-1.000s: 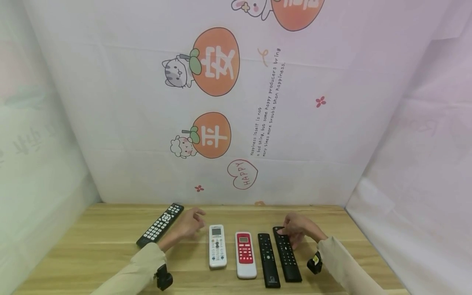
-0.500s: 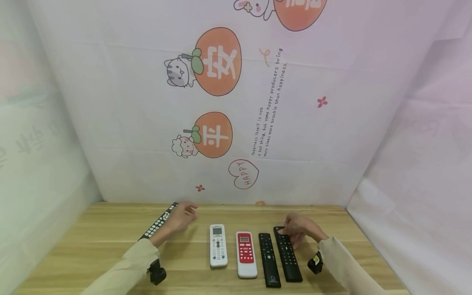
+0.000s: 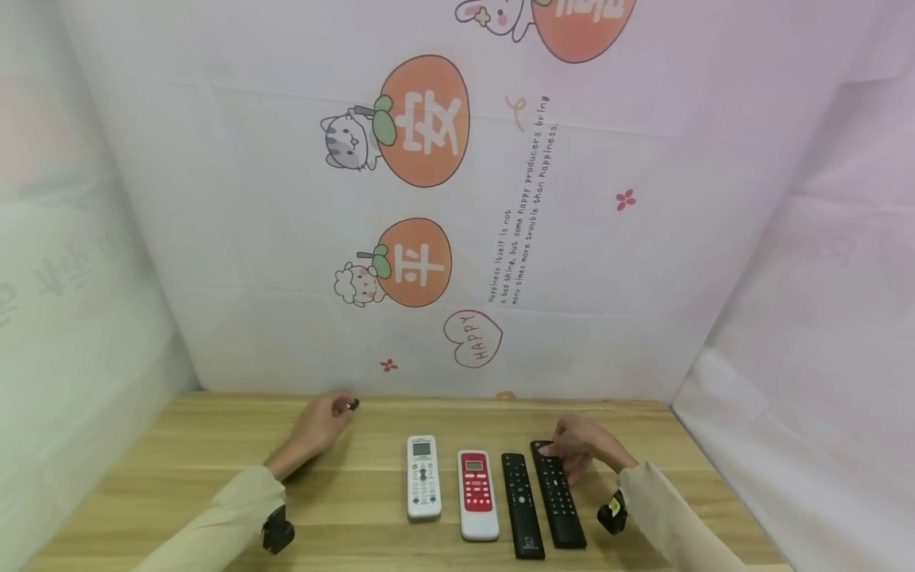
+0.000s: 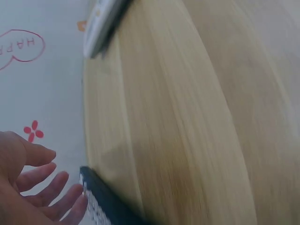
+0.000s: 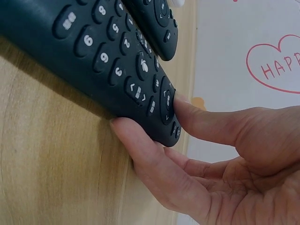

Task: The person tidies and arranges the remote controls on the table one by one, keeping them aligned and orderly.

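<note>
At the back left my left hand [image 3: 319, 423] hovers over a black remote control with white buttons [image 4: 105, 199], hiding nearly all of it in the head view; only a dark end shows past the fingers. In the left wrist view the fingers are loosely bent, the lower fingertips right at that remote's edge and the thumb apart from it. My right hand [image 3: 577, 445] holds the far end of another black remote control [image 3: 557, 496] at the right of the row. Its thumb [image 5: 206, 122] and fingers pinch that end from both sides.
Left of the held remote lie a slimmer black remote [image 3: 523, 504], a white remote with a red face [image 3: 476, 494] and a white remote [image 3: 423, 477], roughly side by side on the wooden table [image 3: 372, 524]. A printed white cloth [image 3: 572, 342] stands behind the table's back edge.
My left hand has moved left, from beside the remote with white buttons to over it, so that it is now mostly covered. The right hand keeps its hold on the black remote.
</note>
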Demonstrator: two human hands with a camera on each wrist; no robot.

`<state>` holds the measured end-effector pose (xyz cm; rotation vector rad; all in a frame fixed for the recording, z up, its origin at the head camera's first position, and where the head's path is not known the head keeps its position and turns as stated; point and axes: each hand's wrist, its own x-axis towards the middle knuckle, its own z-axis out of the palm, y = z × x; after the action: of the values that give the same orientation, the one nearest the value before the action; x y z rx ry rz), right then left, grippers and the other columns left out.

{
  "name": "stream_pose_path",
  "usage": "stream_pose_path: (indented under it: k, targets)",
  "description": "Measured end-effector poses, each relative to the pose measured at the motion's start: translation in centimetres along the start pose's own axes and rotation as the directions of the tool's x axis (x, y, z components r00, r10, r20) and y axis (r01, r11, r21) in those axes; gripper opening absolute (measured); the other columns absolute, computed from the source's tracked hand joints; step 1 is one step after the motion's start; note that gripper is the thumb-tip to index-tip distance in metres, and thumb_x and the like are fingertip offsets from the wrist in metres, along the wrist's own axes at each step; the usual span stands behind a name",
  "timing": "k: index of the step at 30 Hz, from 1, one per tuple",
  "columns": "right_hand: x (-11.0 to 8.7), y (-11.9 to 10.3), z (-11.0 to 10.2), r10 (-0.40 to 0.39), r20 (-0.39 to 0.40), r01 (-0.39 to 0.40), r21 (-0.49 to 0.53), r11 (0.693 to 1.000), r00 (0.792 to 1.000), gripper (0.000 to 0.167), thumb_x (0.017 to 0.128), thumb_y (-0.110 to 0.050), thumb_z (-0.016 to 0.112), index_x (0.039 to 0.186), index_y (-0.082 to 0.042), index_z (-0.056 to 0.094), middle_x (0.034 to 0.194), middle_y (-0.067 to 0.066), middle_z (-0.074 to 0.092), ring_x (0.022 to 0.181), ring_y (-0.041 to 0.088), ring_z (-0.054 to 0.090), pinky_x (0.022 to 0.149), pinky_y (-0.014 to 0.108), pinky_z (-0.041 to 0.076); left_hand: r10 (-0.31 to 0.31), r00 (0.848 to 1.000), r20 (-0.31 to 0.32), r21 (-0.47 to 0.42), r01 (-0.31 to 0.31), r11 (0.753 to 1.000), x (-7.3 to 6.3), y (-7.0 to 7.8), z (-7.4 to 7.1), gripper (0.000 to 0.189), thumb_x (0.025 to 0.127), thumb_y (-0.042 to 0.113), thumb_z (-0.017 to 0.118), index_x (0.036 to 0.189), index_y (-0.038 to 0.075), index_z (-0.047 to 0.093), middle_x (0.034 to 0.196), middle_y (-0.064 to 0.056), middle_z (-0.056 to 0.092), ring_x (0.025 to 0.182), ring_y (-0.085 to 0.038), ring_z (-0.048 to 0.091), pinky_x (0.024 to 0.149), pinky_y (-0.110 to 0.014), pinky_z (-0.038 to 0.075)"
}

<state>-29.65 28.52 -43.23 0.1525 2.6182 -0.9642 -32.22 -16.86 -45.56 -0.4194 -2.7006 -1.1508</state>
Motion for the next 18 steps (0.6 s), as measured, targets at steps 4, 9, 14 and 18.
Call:
stream_pose_path:
  k: [4, 9, 14, 18]
  targets:
    - [-0.2, 0.0, -0.1, -0.008, -0.007, 0.008, -0.009, 1.0, 1.0, 0.02, 0.098, -0.013, 0.074, 0.096, 0.003, 0.062, 0.085, 0.019, 0.067, 0.068, 0.03, 0.076, 0.061, 0.038, 0.066, 0.014, 1.0, 0.015, 0.104, -0.016, 0.994, 0.4, -0.3, -0.6, 0.031, 0.095, 0.0, 0.066, 0.124, -0.013, 0.066, 0.119, -0.03, 0.07, 0.11, -0.045, 0.067, 0.095, -0.059, 0.057]
    - [-0.3, 0.0, 0.0, -0.007, -0.007, 0.007, 0.006, 1.0, 1.0, 0.019, 0.098, -0.011, 0.073, 0.096, 0.004, 0.063, 0.084, 0.019, 0.067, 0.068, 0.03, 0.075, 0.062, 0.039, 0.066, -0.003, 0.999, 0.037, 0.193, -0.004, 0.981, 0.5, -0.6, -1.5, 0.036, 0.094, 0.003, 0.068, 0.125, -0.016, 0.063, 0.123, -0.034, 0.066, 0.115, -0.049, 0.064, 0.098, -0.062, 0.054]
    - [-0.3, -0.1, 0.0, 0.004, -0.007, -0.004, 0.017, 1.0, 1.0, 0.018, 0.099, -0.01, 0.073, 0.098, 0.004, 0.062, 0.084, 0.02, 0.067, 0.069, 0.03, 0.074, 0.063, 0.04, 0.066, -0.071, 0.994, 0.081, 0.215, 0.052, 0.975, 0.2, -1.1, -2.3, 0.047, 0.094, 0.006, 0.069, 0.132, -0.019, 0.057, 0.131, -0.038, 0.061, 0.113, -0.048, 0.064, 0.098, -0.061, 0.055]
    - [-0.2, -0.1, 0.0, 0.014, -0.006, -0.014, 0.021, 1.0, 1.0, 0.018, 0.099, -0.01, 0.072, 0.099, 0.004, 0.061, 0.085, 0.02, 0.067, 0.069, 0.03, 0.074, 0.063, 0.04, 0.066, -0.135, 0.985, 0.109, 0.212, 0.11, 0.971, 0.0, -1.4, -3.0, 0.054, 0.092, 0.013, 0.072, 0.135, -0.018, 0.055, 0.127, -0.037, 0.063, 0.097, -0.035, 0.066, 0.085, -0.053, 0.058]
